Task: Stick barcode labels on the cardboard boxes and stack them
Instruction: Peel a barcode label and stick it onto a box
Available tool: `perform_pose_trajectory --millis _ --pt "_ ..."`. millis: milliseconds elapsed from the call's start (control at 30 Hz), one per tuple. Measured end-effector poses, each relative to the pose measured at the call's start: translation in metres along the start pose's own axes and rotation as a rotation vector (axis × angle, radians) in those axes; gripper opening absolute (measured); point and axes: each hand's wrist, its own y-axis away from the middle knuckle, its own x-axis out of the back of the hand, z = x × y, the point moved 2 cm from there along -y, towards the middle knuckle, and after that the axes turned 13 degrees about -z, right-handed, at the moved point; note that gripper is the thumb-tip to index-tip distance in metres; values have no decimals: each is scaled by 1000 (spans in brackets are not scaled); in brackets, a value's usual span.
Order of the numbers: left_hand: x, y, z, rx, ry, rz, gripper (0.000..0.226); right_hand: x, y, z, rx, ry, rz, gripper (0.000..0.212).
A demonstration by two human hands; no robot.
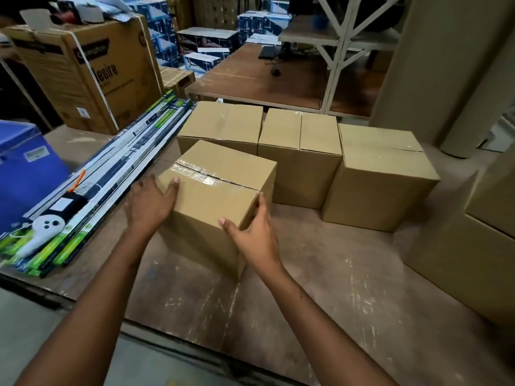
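Observation:
A taped plain cardboard box (220, 188) stands on the worn brown table (348, 288) right in front of me. My left hand (150, 204) lies against its left side, thumb on the top edge. My right hand (255, 232) clasps its near right corner, thumb on the top and fingers on the right face. Behind it stand three more taped boxes in a row: one at the left (223, 126), one in the middle (301, 151) and one at the right (381, 174). No barcode label shows on any of them.
Long green-and-white tube cartons (111, 174) lie along the table's left side with a white hand-held device (41, 232) on them. A blue box (25, 171) and a large printed carton (83, 73) stand at the left. Tall cardboard (473, 246) is at the right.

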Motion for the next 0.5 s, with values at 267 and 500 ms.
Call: perform_pose_trajectory --millis 267,500 --pt "-21 49 25 -92 203 51 63 45 19 29 4 -71 44 92" --pt "-72 148 102 -238 211 3 56 143 78 69 -56 17 275 77"
